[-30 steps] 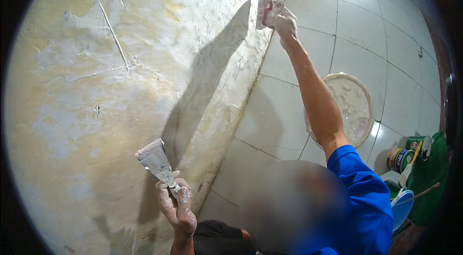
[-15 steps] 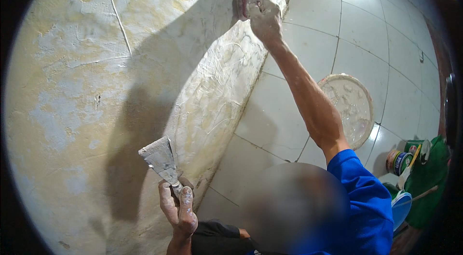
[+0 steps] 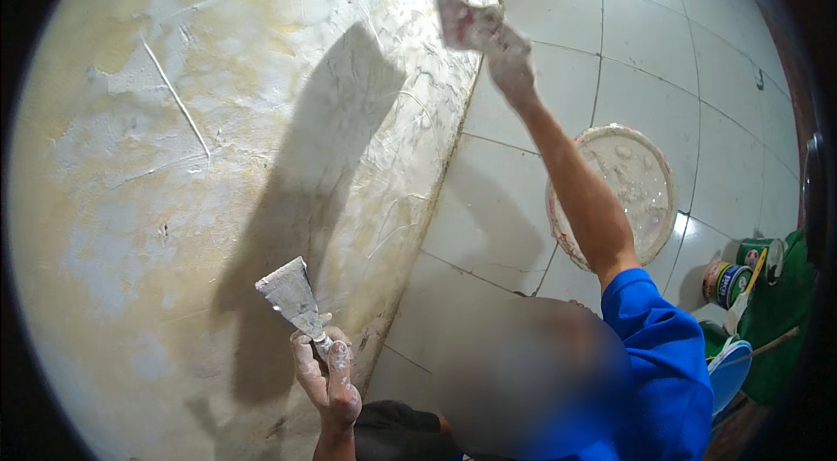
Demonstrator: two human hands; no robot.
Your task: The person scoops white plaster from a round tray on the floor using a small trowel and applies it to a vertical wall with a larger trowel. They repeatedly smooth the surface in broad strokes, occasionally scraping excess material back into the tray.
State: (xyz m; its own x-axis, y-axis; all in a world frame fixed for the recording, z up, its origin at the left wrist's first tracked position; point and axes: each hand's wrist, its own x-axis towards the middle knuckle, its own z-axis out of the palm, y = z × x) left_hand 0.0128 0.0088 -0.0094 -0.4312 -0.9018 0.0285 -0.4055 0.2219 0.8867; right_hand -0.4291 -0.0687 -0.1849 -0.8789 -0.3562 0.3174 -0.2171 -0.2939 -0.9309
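The left hand (image 3: 330, 382) is in front of the wall (image 3: 113, 234). Its fingers (image 3: 339, 358) grasp the handle of the scraper (image 3: 292, 293); the blade points up and to the left and carries pale paste along its edge. The right hand (image 3: 513, 68), arm extended, is closed around the spreader (image 3: 455, 18); blur hides the detail of its grip. The spreader is positioned near the wall's right edge, blade to the left, and appears apart from the wall. Its shadow falls separately on the wall surface. The tub (image 3: 670, 191), containing pale paste, stands on the tiled floor (image 3: 558, 16), partly covered by the right forearm. Two cans (image 3: 720, 285) are located right of the tub.
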